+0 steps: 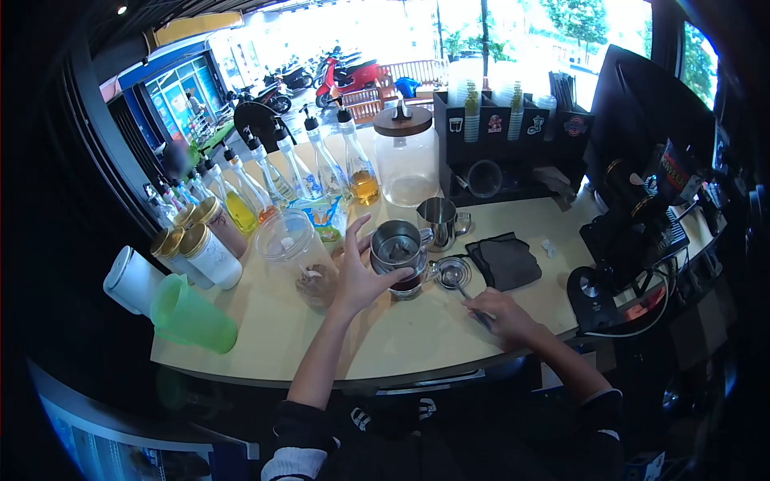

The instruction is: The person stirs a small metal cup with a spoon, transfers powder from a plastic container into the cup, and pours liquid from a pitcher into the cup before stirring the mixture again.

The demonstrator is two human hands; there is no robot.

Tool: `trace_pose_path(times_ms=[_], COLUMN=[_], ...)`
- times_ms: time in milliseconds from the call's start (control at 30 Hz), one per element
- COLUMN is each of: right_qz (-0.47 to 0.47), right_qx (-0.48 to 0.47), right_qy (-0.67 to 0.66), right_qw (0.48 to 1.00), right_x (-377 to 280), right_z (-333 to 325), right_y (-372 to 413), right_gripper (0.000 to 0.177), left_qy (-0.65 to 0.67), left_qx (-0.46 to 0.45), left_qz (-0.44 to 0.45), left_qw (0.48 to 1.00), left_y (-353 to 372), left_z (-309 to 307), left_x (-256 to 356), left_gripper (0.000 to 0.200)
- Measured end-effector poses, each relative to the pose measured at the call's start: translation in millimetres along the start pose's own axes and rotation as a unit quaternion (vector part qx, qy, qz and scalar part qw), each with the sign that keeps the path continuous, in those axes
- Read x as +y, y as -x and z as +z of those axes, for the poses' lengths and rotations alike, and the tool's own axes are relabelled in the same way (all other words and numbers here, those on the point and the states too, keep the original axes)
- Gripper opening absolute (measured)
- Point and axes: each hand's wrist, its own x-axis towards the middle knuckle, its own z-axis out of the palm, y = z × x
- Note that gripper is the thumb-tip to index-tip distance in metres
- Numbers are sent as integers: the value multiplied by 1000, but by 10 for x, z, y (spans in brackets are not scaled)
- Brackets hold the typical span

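Note:
My left hand (361,276) curves around the side of a metal cup (396,243), thumb across its front and index finger raised along its far left side. Under that cup stands a glass cup (407,284) with dark liquid in it. My right hand (504,317) is closed round the handle of a spoon (481,317). The spoon's far end reaches a small round metal dish or strainer (453,271) beside the glass cup; whether it rests inside cannot be made out. Left of my left hand is a clear plastic jar (298,255) with brown contents.
A steel pitcher (438,220) and a dark folded cloth (507,260) lie beyond my right hand. Pump bottles (319,156), canisters (210,255) and a green jug (192,313) line the left. A large lidded jar (406,164) and cup rack (513,132) stand behind; a black machine (597,289) is right.

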Motion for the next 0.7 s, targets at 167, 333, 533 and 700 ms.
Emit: trace_pose_path(times_ms=[167, 333, 533, 700], right_qz=[-12, -13, 62, 252], right_qx=[-50, -21, 217, 127], right_qy=[47, 29, 77, -116], right_qw=[998, 999, 971, 952], right_x=[31, -20, 518, 807], right_z=[-12, -211, -234, -124], right_y=[-24, -371, -1021, -1241], right_gripper=[27, 23, 26, 21], left_qy=[10, 26, 28, 32], left_qx=[17, 31, 54, 51], left_qz=[-4, 16, 36, 44], left_qw=[1000, 999, 997, 997], left_y=[86, 105, 156, 164], left_z=[107, 153, 193, 172], left_x=[-19, -145, -234, -228], left_gripper=[109, 112, 110, 108])
